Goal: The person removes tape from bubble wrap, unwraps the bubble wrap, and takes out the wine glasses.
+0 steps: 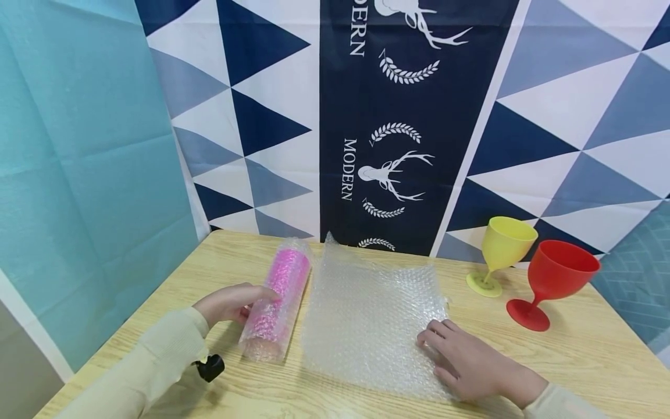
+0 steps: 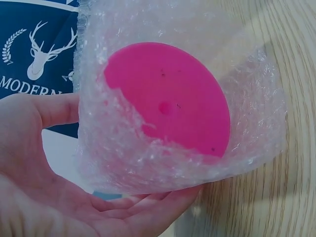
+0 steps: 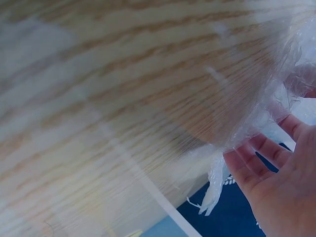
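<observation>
My left hand (image 1: pixel 232 304) grips a pink object rolled in bubble wrap (image 1: pixel 282 285), standing at a slant on the table, its thumb over the upper side. In the left wrist view, the end of the bubble-wrapped pink object (image 2: pixel 170 98) shows a flat round pink face with a small dimple; its inner shape is hidden. To the right lies a clear bubble wrap sheet (image 1: pixel 366 320), spread flat on the table. My right hand (image 1: pixel 471 364) holds the sheet's right edge with bent fingers. In the right wrist view, fingertips (image 3: pixel 239 158) meet the crumpled plastic edge.
A yellow goblet (image 1: pixel 505 244) and a red goblet (image 1: pixel 560 270) stand upright at the back right of the wooden table (image 1: pixel 220 256). A patterned curtain (image 1: pixel 272 116) hangs behind. Near the left wrist is a small black device (image 1: pixel 211 368).
</observation>
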A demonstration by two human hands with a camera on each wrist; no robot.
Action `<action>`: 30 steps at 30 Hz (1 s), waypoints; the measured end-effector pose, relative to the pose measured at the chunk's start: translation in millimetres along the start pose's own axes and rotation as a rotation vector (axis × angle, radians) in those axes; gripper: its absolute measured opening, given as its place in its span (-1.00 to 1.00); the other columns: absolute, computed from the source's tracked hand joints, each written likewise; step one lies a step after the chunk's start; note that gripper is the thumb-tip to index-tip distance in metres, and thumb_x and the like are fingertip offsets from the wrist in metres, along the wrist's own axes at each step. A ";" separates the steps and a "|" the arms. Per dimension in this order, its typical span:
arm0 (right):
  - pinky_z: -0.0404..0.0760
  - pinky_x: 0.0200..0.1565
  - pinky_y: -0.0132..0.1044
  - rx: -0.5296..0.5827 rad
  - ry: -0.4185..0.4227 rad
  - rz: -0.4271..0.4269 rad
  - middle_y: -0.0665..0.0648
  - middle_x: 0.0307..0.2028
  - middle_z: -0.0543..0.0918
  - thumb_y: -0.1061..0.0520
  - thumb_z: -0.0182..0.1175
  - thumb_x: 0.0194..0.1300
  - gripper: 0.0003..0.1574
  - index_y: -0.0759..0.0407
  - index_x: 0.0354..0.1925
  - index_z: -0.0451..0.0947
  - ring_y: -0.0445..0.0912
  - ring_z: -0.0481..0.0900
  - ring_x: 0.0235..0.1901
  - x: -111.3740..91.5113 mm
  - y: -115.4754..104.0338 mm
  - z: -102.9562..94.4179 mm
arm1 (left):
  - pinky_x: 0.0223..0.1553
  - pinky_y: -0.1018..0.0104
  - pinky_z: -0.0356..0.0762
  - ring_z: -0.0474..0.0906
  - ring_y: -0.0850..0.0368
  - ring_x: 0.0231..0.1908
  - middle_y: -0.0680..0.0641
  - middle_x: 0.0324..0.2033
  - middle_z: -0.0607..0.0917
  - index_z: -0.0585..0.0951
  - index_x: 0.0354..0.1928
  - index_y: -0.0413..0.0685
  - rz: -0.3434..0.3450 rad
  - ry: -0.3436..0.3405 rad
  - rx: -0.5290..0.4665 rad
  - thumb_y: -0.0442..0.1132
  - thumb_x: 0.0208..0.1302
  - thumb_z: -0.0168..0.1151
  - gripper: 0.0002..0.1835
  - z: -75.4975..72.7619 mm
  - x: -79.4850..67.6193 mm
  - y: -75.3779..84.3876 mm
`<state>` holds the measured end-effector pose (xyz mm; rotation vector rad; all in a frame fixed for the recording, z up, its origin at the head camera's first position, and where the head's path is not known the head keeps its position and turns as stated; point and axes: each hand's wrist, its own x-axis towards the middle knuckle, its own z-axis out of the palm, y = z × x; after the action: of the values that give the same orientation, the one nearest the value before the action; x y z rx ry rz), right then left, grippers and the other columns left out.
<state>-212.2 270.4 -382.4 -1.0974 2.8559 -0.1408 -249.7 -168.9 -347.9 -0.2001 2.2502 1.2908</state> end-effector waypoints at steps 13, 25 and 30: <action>0.64 0.01 -0.15 0.012 -0.017 0.000 -0.16 0.01 0.49 -0.10 0.31 0.13 -0.44 -0.19 0.10 0.41 -0.23 0.39 -0.08 1.1 0.3 0.2 | -0.10 0.14 0.66 0.55 -0.03 -0.10 -0.32 0.07 0.50 0.21 0.29 -0.43 -0.002 0.019 -0.106 0.00 0.23 0.10 -0.24 -0.9 -8.4 0.4; 0.64 0.00 -0.19 0.016 -0.009 -0.014 -0.17 0.01 0.49 -0.12 0.31 0.12 -0.43 -0.19 0.10 0.41 -0.25 0.39 -0.09 1.1 1.6 0.8 | -0.08 0.15 0.65 0.57 -0.06 -0.06 -0.30 0.09 0.52 0.23 0.29 -0.37 0.016 0.043 -0.062 0.04 0.27 0.07 -0.27 -7.0 -24.4 15.6; 0.64 0.01 -0.17 0.006 -0.009 -0.017 -0.18 0.00 0.49 -0.09 0.31 0.13 -0.45 -0.19 0.10 0.41 -0.24 0.39 -0.08 1.6 1.7 -0.2 | -0.11 0.19 0.65 0.57 -0.02 -0.08 -0.25 0.06 0.54 0.27 0.27 -0.34 0.037 0.032 -0.045 0.03 0.27 0.07 -0.31 -10.1 -32.7 28.0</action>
<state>-214.6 270.6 -382.5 -1.1184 2.8370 -0.1454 -236.4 -166.7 -305.8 -0.1978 2.2631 1.3674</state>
